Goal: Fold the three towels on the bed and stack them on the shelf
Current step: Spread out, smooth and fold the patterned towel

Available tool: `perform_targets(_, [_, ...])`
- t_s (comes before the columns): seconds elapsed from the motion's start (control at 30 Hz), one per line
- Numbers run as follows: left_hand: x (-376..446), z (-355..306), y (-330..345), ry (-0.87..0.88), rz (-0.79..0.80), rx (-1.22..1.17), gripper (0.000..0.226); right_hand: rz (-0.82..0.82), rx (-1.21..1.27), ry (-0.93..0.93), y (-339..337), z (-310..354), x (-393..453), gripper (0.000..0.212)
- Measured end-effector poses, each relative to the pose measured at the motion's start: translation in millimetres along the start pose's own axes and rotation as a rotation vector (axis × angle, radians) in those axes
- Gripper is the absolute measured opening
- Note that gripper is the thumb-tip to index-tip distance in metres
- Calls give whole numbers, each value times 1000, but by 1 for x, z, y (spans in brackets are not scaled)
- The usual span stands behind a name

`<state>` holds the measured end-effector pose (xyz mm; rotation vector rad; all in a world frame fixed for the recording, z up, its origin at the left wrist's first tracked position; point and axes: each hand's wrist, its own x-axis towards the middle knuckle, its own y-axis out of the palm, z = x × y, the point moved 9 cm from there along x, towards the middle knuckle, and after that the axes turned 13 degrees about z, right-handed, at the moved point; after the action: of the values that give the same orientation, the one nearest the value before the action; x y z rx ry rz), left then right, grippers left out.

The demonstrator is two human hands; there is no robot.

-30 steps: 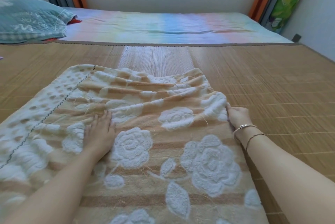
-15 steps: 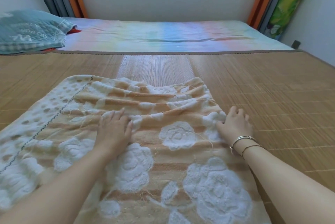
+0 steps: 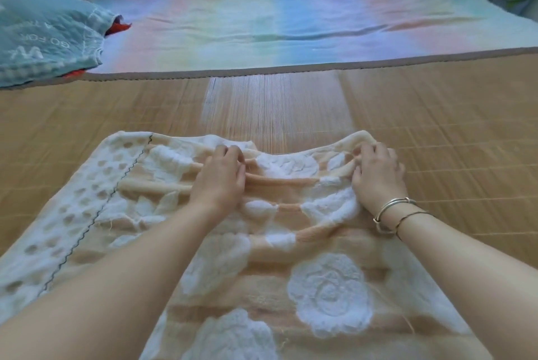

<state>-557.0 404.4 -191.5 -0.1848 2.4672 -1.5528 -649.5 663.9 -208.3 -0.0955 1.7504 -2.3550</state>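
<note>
Both hands had slid up to the far edge of the towel (image 3: 329, 295) spread on the bed's straw mat (image 3: 436, 115), left hand (image 3: 219, 182) and right hand (image 3: 378, 177) seemingly pinching that soft, light, floppy hem, best gripped at its corners.

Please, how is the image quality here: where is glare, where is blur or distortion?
Head view: a pale glare streak lies on the bamboo mat beyond the towel; the pillow at the left edge looks softly blurred; the mat's far border curves, a wide-angle effect; the hands appear fairly sharp.
</note>
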Motion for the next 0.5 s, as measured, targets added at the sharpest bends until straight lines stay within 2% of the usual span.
perform_targets(0.07, [17,1,-6,-11,38,14,24,26,9,33,-5,-6,17,40])
perform_targets(0.17, [42,11,6,-98,253,43,30,138,71,110,-3,-17,38,50])
perform_targets(0.27, [60,11,9,-135,341,75,12,252,253,213,1,-32,57,50])
perform_targets(0.3, [65,8,7,-138,345,83,8,295,324,264,2,-36,62,44])
perform_targets(0.37, [73,4,3,-145,345,81,9,364,433,306,6,-43,71,16])
perform_targets(0.43, [78,3,-1,-171,320,69,14,308,476,260,-2,-46,84,25])
perform_targets(0.5, [86,-3,-8,-182,267,60,11,116,599,234,-21,-54,93,20])
